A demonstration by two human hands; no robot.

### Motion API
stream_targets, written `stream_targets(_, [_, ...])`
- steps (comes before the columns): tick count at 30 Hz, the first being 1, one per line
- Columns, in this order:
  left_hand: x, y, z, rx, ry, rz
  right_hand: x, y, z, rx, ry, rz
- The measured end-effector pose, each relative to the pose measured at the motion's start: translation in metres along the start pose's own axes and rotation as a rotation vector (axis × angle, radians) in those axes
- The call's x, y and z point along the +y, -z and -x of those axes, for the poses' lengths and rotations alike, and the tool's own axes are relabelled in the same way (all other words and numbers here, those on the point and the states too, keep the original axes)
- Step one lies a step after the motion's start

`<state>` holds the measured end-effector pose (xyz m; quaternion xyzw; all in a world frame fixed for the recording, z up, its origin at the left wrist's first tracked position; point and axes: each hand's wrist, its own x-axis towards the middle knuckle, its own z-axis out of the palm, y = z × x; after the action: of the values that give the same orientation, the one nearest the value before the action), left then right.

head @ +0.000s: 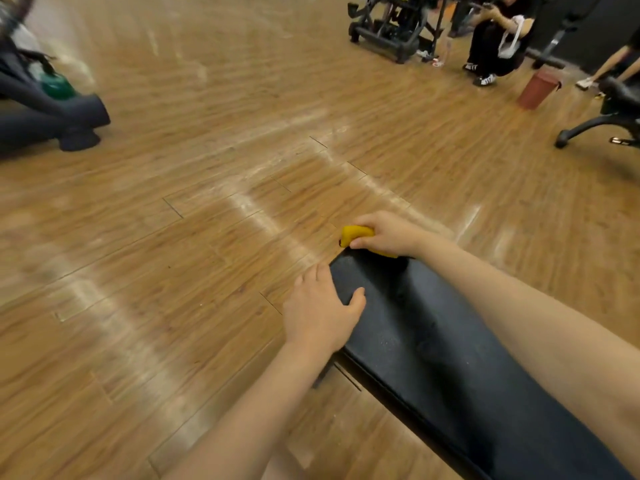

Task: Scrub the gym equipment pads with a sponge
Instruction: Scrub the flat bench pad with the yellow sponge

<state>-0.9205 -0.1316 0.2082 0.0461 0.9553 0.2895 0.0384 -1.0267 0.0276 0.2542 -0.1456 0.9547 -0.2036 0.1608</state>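
Worn wood-plank floor (194, 258) runs across the whole room, scuffed pale in streaks. A long black bench pad (433, 341) stretches from the near right corner toward the middle of the floor. At its far end the right hand (384, 233) grips a yellow sponge (356, 235), fingers curled over the top and thumb pinching the near side; the sponge pokes out to the left of the hand and sits right at the pad's far edge. The left hand (320, 315) holds the pad's left edge nearer in, thumb lying on the top surface, fingers wrapped over the side. The 2 hands are apart along the pad. Far right, a seated person (498, 39) in dark clothes, a reddish-brown bin (536, 90) and black gym machines (391, 26). Far left, dark padded equipment (52, 112).
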Motion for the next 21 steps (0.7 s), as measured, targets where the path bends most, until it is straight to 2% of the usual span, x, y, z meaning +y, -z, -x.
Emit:
stream_targets(2, [0.0,0.001,0.0,-0.012,0.002,-0.021,0.008,0.013,-0.003,-0.021,-0.011,-0.021])
stream_targets(7, [0.002,0.001,0.001,-0.012,0.021,-0.056,0.051,0.033,-0.007,0.092,-0.138,-0.08])
stream_targets(11, [0.001,-0.001,-0.001,-0.003,0.027,-0.065,0.062,0.028,0.001,0.127,-0.241,-0.235])
stream_targets(21, [0.004,-0.001,0.001,0.005,0.038,-0.114,0.089,0.018,0.056,0.232,-0.342,-0.266])
